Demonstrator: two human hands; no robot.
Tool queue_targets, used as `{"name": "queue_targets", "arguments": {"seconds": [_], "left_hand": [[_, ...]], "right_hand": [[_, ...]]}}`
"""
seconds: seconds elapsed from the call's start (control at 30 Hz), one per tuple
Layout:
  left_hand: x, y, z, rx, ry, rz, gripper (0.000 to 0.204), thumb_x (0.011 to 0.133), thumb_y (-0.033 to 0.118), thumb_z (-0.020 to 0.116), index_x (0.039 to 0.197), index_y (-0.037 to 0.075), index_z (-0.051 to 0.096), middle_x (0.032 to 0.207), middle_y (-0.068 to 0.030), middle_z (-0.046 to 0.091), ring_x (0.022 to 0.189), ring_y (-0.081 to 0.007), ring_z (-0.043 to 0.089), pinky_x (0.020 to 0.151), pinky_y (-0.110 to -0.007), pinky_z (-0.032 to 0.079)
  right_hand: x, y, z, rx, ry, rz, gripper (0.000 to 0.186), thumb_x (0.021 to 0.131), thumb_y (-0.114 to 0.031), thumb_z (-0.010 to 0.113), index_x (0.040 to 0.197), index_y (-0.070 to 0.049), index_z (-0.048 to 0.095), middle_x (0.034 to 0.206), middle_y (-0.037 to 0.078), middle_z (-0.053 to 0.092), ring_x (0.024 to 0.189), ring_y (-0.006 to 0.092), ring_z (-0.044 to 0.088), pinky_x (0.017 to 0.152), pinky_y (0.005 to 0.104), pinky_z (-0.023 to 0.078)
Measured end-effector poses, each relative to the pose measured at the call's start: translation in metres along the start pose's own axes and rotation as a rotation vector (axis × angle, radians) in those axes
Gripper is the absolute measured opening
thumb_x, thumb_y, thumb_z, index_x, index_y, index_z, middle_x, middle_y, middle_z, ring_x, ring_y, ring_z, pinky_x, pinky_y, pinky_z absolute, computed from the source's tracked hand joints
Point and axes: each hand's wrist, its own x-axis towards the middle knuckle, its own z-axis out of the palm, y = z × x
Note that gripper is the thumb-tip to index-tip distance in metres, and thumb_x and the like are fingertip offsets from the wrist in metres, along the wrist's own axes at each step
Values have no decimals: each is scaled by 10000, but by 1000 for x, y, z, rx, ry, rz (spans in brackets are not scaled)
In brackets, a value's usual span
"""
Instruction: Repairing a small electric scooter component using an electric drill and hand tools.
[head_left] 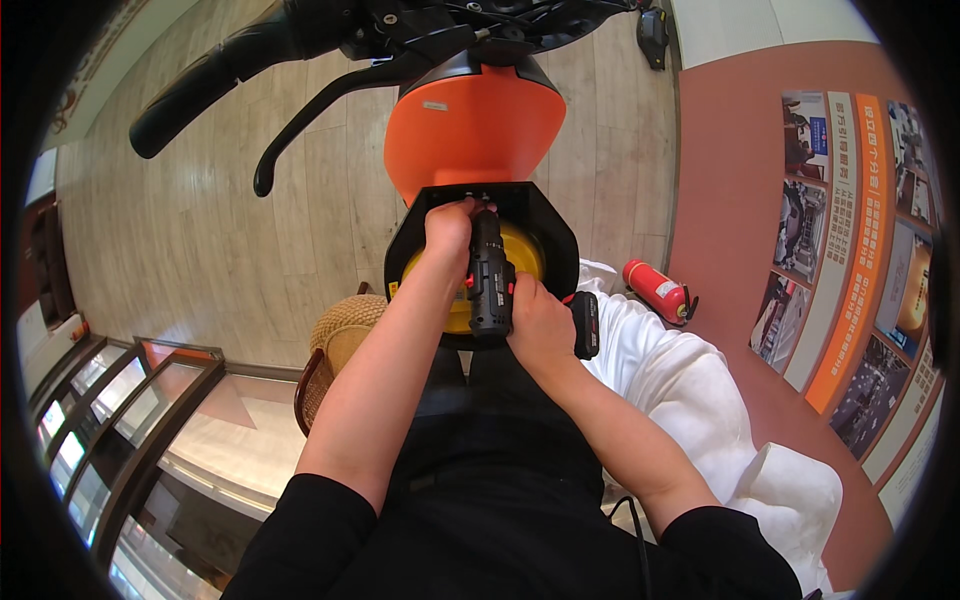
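A black cordless drill [491,285] lies lengthwise in front of me, its nose pointing away toward the orange panel [475,125] of a scooter. My right hand [543,322] is wrapped round the drill's handle, and the battery [581,325] sticks out to the right of it. At the drill's front end, my left hand [452,226] has its fingers closed close to the chuck; what they pinch is hidden. Both hands are over a black angular frame [555,222] with a round yellow part [527,256] inside, and the drill's tip meets the frame's far wall.
The black handlebar grip [190,100] and brake lever [300,130] reach out at the far left. White cloth [690,385] and a red fire extinguisher [657,290] are at the right, beside a wall with picture panels [850,270]. A woven chair [345,340] stands left.
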Motion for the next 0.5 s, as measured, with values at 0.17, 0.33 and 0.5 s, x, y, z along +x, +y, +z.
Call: {"name": "queue_targets", "arguments": {"seconds": [0.17, 0.33, 0.5], "left_hand": [[-4, -1, 1, 374, 228, 225, 274, 1017, 134, 525, 1024, -80, 695, 926, -156, 744, 797, -219, 671, 748, -326, 529], [-8, -3, -9, 589, 420, 406, 301, 983, 206, 585, 993, -35, 767, 893, -147, 780, 814, -239, 740, 784, -350, 543], [-8, -7, -8, 621, 409, 413, 300, 983, 204, 584, 996, -34, 766, 900, -147, 781, 811, -236, 739, 783, -344, 543]], "right_hand": [[2, 0, -3, 12, -60, 49, 516, 733, 3, 713, 1215, 1, 528, 1011, 199, 672, 885, 387, 703, 738, 459, 577], [0, -3, -2, 18, -23, 28, 561, 735, -6, 705, 1264, 13, 519, 1020, 201, 669, 896, 379, 703, 741, 450, 579], [-2, 0, 3, -24, -3, 0, 667, 714, -57, 776, 1316, 23, 500, 1019, 191, 653, 887, 357, 710, 738, 432, 594]]}}
